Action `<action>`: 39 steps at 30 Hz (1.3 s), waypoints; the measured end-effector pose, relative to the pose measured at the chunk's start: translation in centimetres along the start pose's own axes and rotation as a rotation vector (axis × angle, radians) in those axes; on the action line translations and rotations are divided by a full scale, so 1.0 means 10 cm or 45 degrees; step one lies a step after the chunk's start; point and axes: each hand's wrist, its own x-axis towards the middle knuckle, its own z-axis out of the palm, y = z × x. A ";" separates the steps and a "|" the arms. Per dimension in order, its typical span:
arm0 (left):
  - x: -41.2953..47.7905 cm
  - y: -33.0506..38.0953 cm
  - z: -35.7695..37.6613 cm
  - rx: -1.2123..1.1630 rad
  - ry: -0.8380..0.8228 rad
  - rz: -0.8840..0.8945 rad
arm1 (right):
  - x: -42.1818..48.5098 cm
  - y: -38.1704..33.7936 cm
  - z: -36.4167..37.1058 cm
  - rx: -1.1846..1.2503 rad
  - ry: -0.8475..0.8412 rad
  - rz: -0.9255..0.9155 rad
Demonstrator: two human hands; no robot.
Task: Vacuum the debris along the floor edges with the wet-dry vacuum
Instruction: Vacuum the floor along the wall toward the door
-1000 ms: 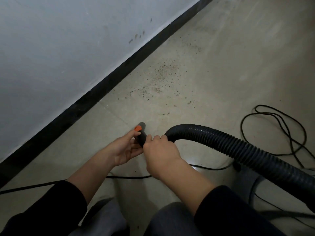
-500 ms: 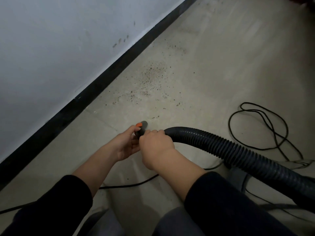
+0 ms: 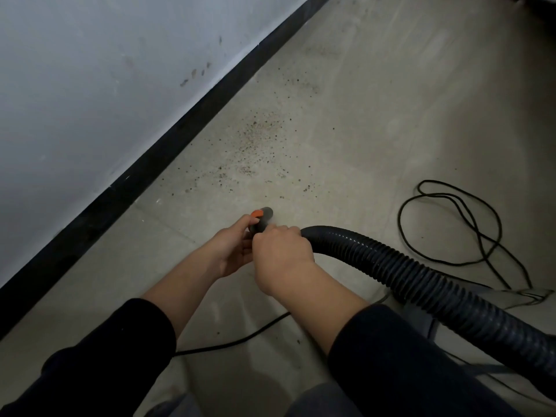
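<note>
A black ribbed vacuum hose [image 3: 421,278] curves in from the lower right. Its grey nozzle [image 3: 262,219] carries an orange tab and points at the floor ahead of me. My right hand [image 3: 281,257] grips the hose end just behind the nozzle. My left hand [image 3: 233,248] holds the nozzle from the left, thumb by the orange tab. Dark debris specks [image 3: 255,145] lie scattered on the beige floor beyond the nozzle, close to the black baseboard [image 3: 168,136].
A white wall [image 3: 90,85] rises above the baseboard on the left. A loose black power cord [image 3: 451,224] loops on the floor at the right and another stretch [image 3: 234,341] runs under my arms. Part of the grey vacuum body [image 3: 427,320] shows behind the hose.
Both hands and the nozzle have stayed together on the hose end. My view shifted slightly, so the debris patch and cord sit a little differently in the frame.
</note>
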 end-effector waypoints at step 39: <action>-0.09 0.30 -0.86 -0.138 0.328 0.225 | 0.37 -0.54 -0.13 0.030 0.269 -0.348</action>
